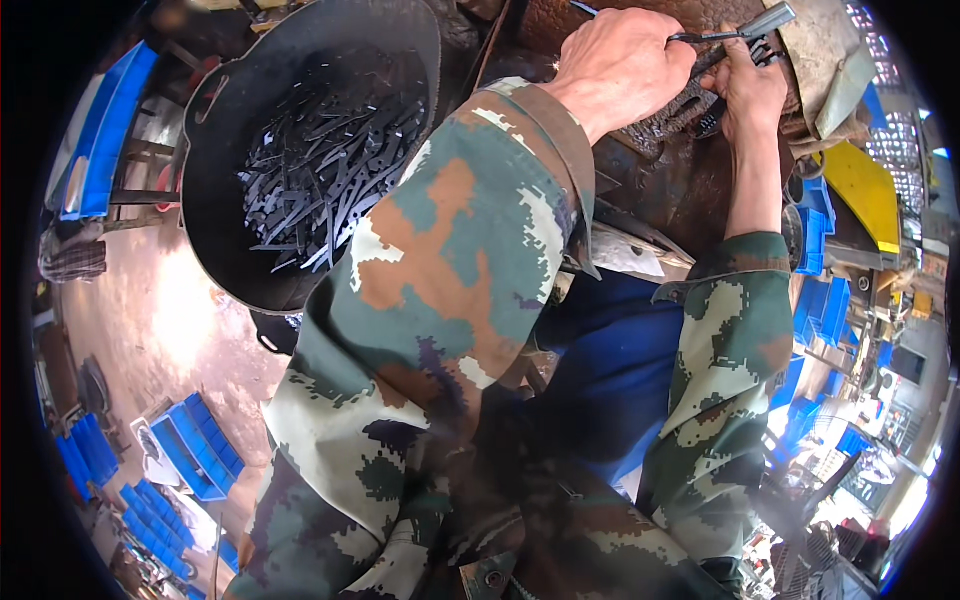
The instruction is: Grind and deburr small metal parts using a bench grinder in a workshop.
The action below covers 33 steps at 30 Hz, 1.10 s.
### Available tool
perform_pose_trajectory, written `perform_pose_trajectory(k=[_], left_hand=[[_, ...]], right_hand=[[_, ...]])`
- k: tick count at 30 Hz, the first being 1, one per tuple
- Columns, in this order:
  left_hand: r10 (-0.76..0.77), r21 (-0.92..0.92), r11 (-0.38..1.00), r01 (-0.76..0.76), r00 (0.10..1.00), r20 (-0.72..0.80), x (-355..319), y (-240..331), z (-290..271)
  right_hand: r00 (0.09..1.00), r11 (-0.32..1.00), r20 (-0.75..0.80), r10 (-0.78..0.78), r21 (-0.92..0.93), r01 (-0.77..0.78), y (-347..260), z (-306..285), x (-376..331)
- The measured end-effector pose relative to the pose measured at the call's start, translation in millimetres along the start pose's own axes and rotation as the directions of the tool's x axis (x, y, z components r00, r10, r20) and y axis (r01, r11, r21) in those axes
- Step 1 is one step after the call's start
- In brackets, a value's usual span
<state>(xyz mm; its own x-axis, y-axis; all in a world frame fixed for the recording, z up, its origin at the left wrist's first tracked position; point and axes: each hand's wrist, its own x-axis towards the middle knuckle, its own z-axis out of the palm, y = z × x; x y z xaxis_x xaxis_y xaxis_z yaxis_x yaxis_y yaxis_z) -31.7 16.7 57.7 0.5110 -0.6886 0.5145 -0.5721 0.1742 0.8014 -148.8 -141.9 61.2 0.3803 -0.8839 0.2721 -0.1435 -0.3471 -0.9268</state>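
Over the dark, grimy bench (680, 190) at the top of the view, my left hand (630, 70) is closed, back upward, around a thin dark metal piece (705, 37). One end of it sticks out toward my right hand (752, 90). My right thumb presses on that end, with the fingers curled beneath. A grey metal bar (768, 20) lies just beyond the right fingertips, and I cannot make out whether it is held. Small dark metal parts (765, 52) sit beside those fingers. The left hand hides part of the thin piece.
At left stands a big black tub (215, 220) holding many loose dark metal strips (330, 175). A dirty cloth (825, 60) hangs at the bench's right side, near a yellow panel (862, 195). Blue bins (195, 445) stand on the floor at lower left, others at right.
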Motion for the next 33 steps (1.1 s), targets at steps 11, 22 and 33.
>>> perform_pose_trajectory(k=[11,22,33], left_hand=[[-0.050,-0.031,0.998,0.051,0.998,0.037,-2.6,-7.6,1.6],[-0.176,0.011,0.984,0.175,0.979,0.100,-4.2,-5.1,-1.4],[-0.128,0.064,0.991,0.121,0.985,0.115,-3.1,-7.5,-3.0]], right_hand=[[0.999,0.998,-0.031,0.037,-0.048,-0.039,-2.7,2.5,0.2],[0.999,1.000,-0.039,0.027,-0.010,-0.028,-4.8,5.7,-5.4],[0.998,1.000,-0.062,0.013,-0.006,-0.014,-4.6,10.4,-4.4]])
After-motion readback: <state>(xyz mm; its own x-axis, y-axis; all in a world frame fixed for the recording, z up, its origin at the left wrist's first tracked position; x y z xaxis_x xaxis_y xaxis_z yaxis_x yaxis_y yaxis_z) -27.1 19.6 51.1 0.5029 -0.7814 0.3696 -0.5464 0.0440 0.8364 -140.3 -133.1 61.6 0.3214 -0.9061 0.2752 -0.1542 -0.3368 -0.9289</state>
